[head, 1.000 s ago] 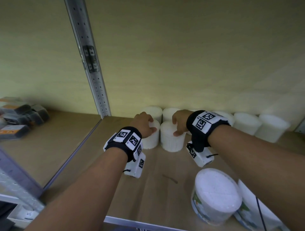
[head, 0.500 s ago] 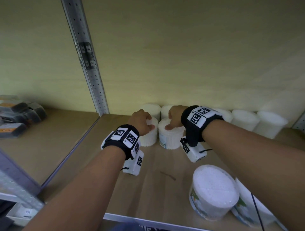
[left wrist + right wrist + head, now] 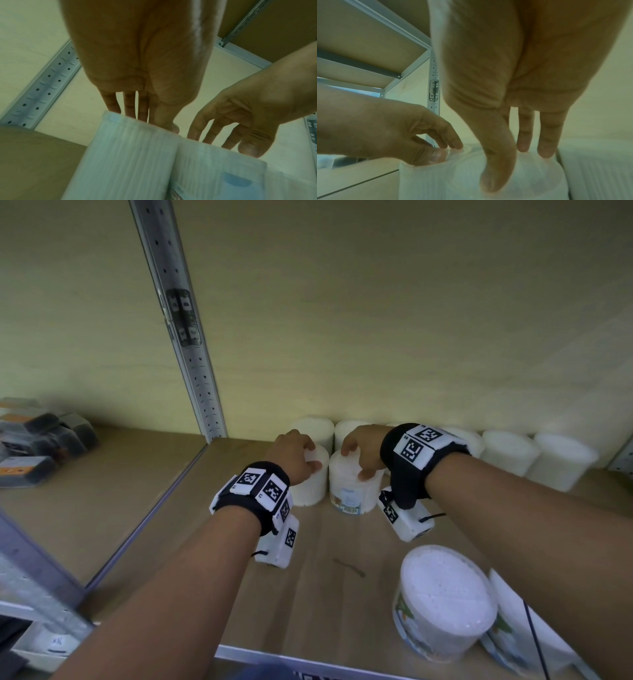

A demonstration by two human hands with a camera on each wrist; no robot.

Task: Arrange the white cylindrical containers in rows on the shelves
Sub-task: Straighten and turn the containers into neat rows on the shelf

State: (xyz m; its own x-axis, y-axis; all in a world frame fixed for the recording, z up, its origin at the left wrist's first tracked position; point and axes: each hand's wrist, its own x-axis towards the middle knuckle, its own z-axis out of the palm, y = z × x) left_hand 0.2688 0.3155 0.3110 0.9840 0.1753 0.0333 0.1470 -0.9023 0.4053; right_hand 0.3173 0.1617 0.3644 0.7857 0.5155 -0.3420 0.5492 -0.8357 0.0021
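Observation:
Two white cylindrical containers stand side by side on the wooden shelf, just in front of a back row of several like ones. My left hand grips the top of the left container, fingers behind and thumb in front. My right hand grips the top of the right container, whose printed label faces me. In the left wrist view my left hand curls over the left container. The right wrist view has my right hand clasping the right container.
Two larger labelled white containers stand at the front right near the shelf edge. A perforated metal upright divides this bay from the left one, where dark packs lie. A wall closes the back of the shelf.
The right container has turned so its printed label now shows at the front. Both hands stay on the same two containers, almost in the same place.

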